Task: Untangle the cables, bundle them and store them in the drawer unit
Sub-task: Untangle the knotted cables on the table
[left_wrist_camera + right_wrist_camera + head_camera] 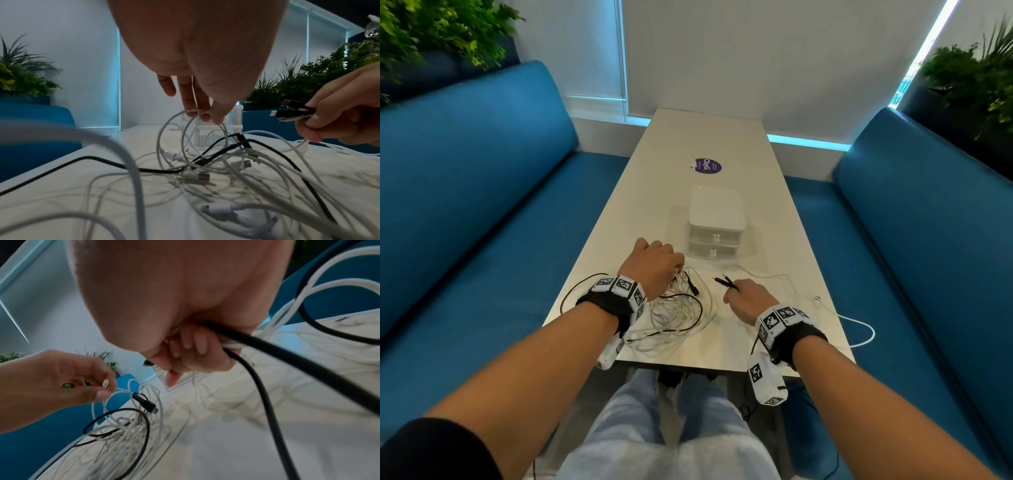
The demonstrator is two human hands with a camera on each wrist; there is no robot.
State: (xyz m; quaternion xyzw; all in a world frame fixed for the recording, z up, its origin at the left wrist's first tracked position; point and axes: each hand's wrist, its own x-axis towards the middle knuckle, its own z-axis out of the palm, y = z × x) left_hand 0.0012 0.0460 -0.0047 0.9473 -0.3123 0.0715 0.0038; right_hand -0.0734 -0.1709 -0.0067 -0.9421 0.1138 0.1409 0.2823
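Tangle of white and black cables (681,311) heaped on surface (722,144) before closed drawer unit (715,222). Left hand (657,265) pinching a white loop; right hand (748,299) gripping black plug ends (292,110). Light, limp, snag-prone; best drawn out by the stiff connectors.

Cool cyan daylight leaks round the blinds (774,61) ahead of me; my wrist views are dim, grainy, nearest cables (131,155) blurred, edges bowed by wide lenses

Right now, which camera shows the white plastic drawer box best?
The head view: the white plastic drawer unit shows whole, both drawers shut. The left wrist view catches only a blurred part behind the cables; the right wrist view shows no clear drawer unit.
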